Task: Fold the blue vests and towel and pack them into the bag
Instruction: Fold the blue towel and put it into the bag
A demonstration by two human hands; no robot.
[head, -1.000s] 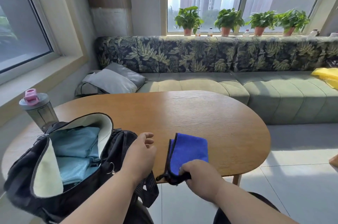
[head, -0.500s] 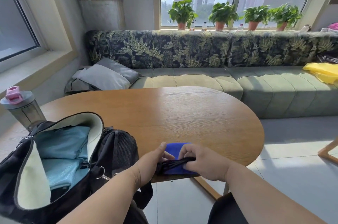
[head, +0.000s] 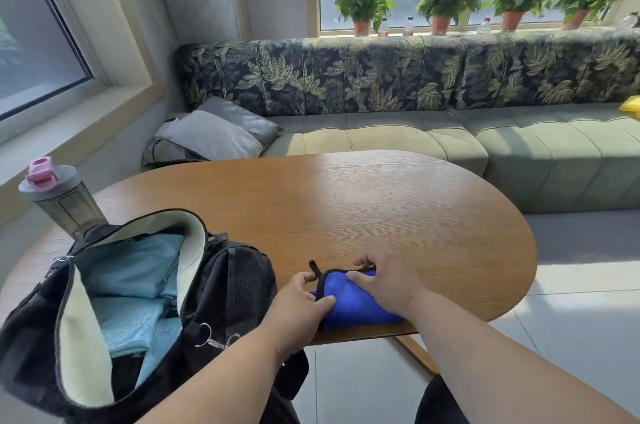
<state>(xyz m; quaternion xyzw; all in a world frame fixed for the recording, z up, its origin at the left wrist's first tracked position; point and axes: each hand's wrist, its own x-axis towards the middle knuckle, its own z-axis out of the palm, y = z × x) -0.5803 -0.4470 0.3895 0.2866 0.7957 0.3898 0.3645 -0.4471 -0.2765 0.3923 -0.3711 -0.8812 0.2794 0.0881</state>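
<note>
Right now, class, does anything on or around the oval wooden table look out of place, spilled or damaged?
Nothing stands out. The black bag sits open with light blue folded vests inside, the pink-lidded bottle stands upright, and both hands hold the blue towel near the oval wooden table edge.

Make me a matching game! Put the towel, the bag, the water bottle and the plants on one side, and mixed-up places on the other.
Things:
1. towel
2. bag
3. water bottle
4. plants

Places:
A. on the windowsill
B. behind the bag, at the table's left end
C. under both hands, at the table's near edge
D. standing open, with light blue cloth inside

Pairs: 1-C, 2-D, 3-B, 4-A
</note>
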